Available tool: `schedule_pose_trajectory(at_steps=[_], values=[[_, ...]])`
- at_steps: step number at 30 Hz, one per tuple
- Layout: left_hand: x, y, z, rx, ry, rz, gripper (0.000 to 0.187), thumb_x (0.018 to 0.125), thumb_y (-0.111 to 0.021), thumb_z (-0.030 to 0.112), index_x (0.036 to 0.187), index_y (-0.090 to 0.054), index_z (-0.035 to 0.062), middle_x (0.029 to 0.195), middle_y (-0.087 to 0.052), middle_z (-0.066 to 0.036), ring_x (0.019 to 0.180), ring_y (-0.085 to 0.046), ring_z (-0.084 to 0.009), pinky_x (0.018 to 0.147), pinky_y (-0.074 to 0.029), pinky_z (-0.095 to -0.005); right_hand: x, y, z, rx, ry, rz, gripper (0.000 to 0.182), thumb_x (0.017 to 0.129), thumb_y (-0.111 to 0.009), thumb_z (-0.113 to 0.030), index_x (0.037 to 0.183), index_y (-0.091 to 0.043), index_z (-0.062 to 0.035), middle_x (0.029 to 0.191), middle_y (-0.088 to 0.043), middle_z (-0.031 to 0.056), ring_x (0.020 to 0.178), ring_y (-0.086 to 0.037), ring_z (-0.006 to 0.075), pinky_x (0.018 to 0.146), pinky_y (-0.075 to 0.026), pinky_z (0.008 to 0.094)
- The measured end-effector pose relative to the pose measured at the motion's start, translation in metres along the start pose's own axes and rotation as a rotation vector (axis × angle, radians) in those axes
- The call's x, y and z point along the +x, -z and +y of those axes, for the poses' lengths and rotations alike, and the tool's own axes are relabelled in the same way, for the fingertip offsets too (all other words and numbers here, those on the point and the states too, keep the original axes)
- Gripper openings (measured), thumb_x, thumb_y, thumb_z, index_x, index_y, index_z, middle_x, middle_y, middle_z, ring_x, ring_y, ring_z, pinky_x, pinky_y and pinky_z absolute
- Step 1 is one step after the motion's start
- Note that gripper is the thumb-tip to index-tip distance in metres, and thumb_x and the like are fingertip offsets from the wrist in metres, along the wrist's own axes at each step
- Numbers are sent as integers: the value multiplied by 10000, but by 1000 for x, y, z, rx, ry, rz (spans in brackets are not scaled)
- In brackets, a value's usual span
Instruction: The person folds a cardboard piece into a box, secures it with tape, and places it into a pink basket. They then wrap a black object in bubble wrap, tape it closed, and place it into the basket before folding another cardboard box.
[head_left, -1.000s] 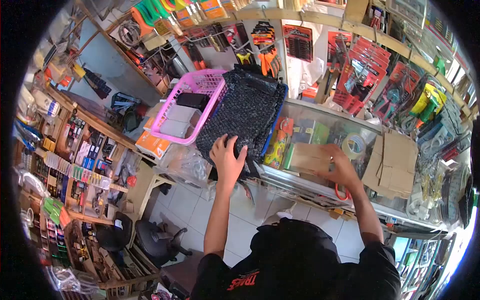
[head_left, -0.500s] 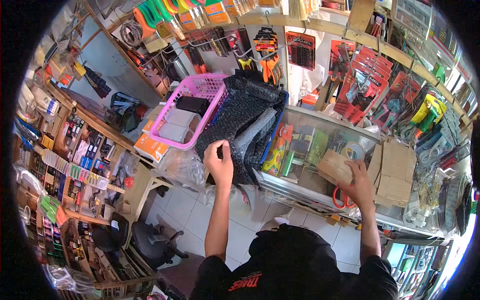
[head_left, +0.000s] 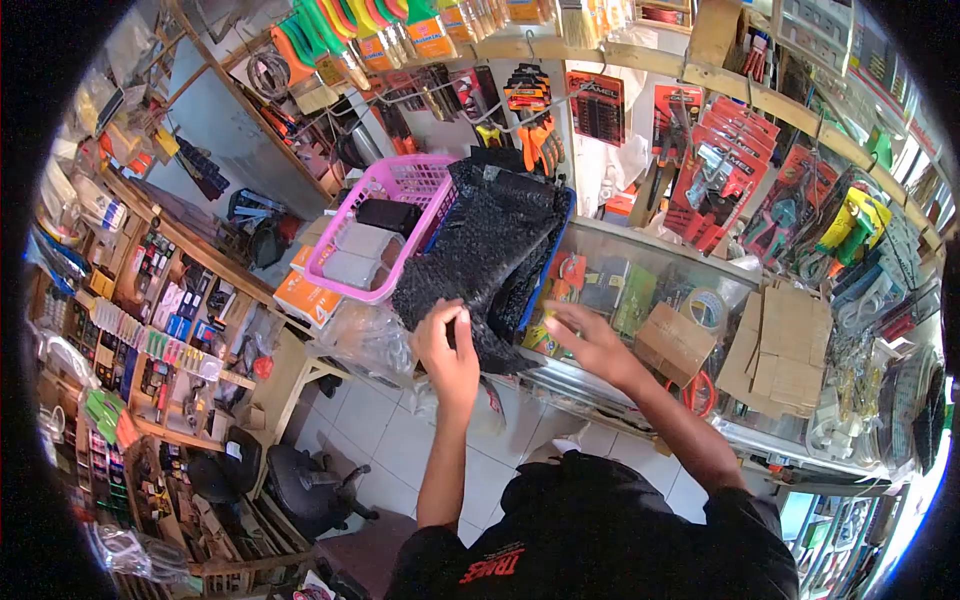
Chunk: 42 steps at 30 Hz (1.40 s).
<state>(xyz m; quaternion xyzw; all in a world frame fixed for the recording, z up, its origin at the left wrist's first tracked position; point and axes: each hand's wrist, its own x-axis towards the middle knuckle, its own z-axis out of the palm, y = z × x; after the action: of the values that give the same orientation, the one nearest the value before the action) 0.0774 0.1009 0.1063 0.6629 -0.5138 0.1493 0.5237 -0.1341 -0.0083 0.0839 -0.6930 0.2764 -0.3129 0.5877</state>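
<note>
Left of the glass counter (head_left: 625,238), black bubble wrap (head_left: 490,225): lies as a loose, creased sheet over something with a blue edge (head_left: 548,260), its near edge toward the person.
Handling: probably very light, soft and limp, slick on the fingers and apt to bunch; a hard squeeze could pop its bubbles.
Place to hold: the near edge, pinched at two spread points, seems best, so the sheet lifts flat.
Left hand (head_left: 447,345): at the wrap's near-left edge, thumb and fingers bent close together; whether film is caught between them, I cannot tell.
Right hand (head_left: 595,345): just right of the wrap, above the counter, fingers loosely spread, nothing seen in them.
Pink basket (head_left: 345,287): left, beside the wrap, with a black item (head_left: 388,215) inside.
Cardboard box (head_left: 675,340): right, on the counter, tape roll (head_left: 704,293) beyond it, red-handled scissors (head_left: 711,388) nearer.
Outer edges: flattened cardboard (head_left: 790,340) farther right; orange box (head_left: 303,297) far left.
</note>
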Motion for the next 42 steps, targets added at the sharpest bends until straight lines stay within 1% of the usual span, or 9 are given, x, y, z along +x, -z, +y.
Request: schedule_pose_trajectory(at_steps=[3,6,10,16,24,30,34,40,42], values=[[-30,8,27,48,-28,-69,86,1008,-678,109,1089,-660,86,1191,-730,-88,1229,-662,-333,1134,-366,-561,56,-15,-14,526,-427,-17,513,1037,-655,-441,1333,-653,-22,1235,-734,140,1089,-698,258,960,-543,401],[-65,18,42,83,-19,-180,101,1000,-688,118,1099,-668,112,1251,-708,-63,1332,-601,-338,1182,-292,-587,100,-18,16,1012,-446,-63,460,981,-741,-256,1383,-598,-85,1290,-713,125,1202,-674,277,1083,-517,439],[-107,29,57,96,-52,-282,118,977,-717,121,1093,-692,114,1290,-691,-60,1390,-544,-343,1197,-255,-602,104,-5,37,796,-559,51,405,969,-714,-162,1347,-621,-51,1205,-740,82,1090,-707,252,1007,-556,406],[-144,30,74,31,-66,-411,100,951,-746,138,1047,-746,112,1334,-672,-54,1432,-505,-343,1200,-242,-619,59,44,30,428,-364,201,281,961,-684,-177,1198,-704,-27,1077,-760,62,984,-708,213,903,-546,378],[-147,-37,76,-124,-78,-607,153,938,-767,159,1082,-733,121,1363,-632,-79,1426,-478,-369,1165,-303,-597,46,123,61,548,-430,236,267,1022,-599,-157,1210,-696,6,1111,-764,79,979,-725,233,899,-558,397],[-69,-69,72,-150,-262,-449,275,940,-749,215,1191,-713,110,1433,-573,-145,1404,-480,-396,1122,-365,-549,60,135,94,513,-422,239,284,1050,-571,-174,1263,-660,-7,1147,-750,91,978,-722,253,871,-574,448],[25,-114,44,110,-385,-523,585,933,-740,217,1484,-568,124,1630,-387,-232,1469,-395,-480,1167,-348,-621,70,128,111,426,-380,212,267,1055,-561,-177,1262,-656,-37,1125,-741,86,979,-714,241,861,-574,462],[75,-196,-63,439,-480,-688,606,933,-726,283,1515,-578,203,1605,-495,-178,1479,-453,-414,1127,-369,-706,68,123,88,346,-353,231,266,1044,-553,-132,1248,-658,3,1098,-743,103,961,-703,218,884,-549,402],[79,-208,-81,494,-441,-592,524,929,-708,251,1443,-639,179,1459,-621,-188,1373,-561,-403,1082,-428,-673,69,132,94,310,-308,255,283,1035,-554,-118,1255,-658,27,1090,-740,110,953,-695,218,886,-534,390]])
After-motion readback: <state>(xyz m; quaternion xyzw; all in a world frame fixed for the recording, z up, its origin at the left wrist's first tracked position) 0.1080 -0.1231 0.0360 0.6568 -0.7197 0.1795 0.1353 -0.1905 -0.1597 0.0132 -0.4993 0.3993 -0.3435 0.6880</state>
